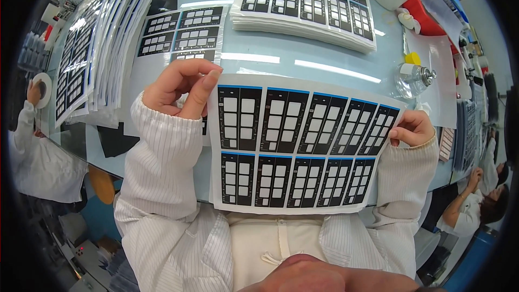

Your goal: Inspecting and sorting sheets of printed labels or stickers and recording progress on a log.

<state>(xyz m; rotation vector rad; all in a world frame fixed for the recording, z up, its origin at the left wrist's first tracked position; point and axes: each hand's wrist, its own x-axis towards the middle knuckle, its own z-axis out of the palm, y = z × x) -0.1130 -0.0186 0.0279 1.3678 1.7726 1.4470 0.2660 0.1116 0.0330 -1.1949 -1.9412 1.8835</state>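
Observation:
A white sheet (297,148) printed with two rows of black panels, each with white squares and a blue top strip, is held up in front of my body, above the table's near edge. My left hand (181,89) is closed, thumb and finger pinching the sheet's upper left corner. At the right edge, my right hand (413,128) grips the sheet between thumb and fingers. Beyond it lies a thick stack of similar printed sheets (305,2). Another printed sheet (197,30), its panels turned another way, lies flat behind my left hand.
Fanned piles of printed sheets in clear film (81,65) fill the table's left side. A clear bottle with a metal pump top (411,80), a yellow cap (412,58) and a red bin (424,13) stand right. Other people sit at both sides; one hand touches a white roll (41,90).

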